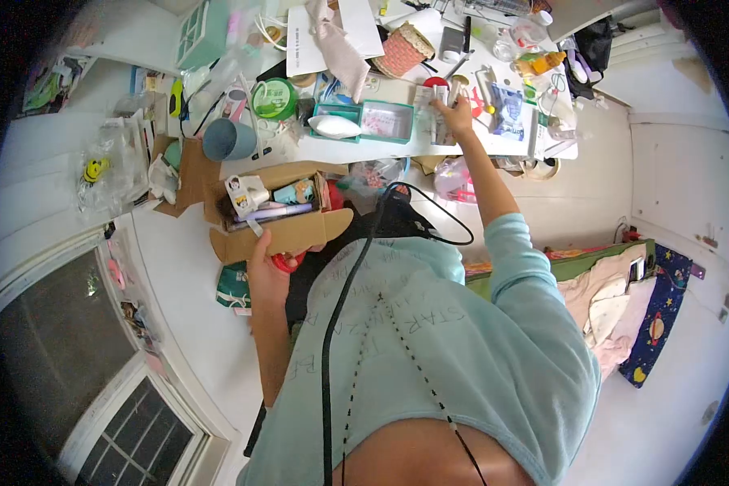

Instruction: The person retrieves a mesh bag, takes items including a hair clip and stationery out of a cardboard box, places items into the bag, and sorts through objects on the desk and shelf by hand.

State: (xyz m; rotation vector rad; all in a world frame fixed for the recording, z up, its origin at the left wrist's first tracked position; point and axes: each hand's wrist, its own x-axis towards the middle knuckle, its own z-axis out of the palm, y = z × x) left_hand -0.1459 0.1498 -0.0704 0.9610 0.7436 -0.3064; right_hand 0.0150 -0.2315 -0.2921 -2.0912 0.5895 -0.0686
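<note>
My left hand (269, 266) is closed on the front flap of an open cardboard box (300, 232), its thumb over the edge. A red round item (285, 262) shows by its fingers. Inside the box are a white printed cup-like item (245, 194), a light-blue figure-printed item (295, 192) and a purple pen-like stick (275, 212). At the table, my right hand (455, 116) has bent fingers over a small clear-and-white pack (441, 132); its exact grip is partly hidden. A blue-and-white packet (508, 111) lies right of that hand.
The cluttered white table (300, 151) carries an open teal box (386, 121), a green round tub (274, 99), a pink woven basket (402, 51) and orange bottles (540, 63). A grey-blue cup (229, 139) stands left. A black cable (350, 283) hangs before my chest.
</note>
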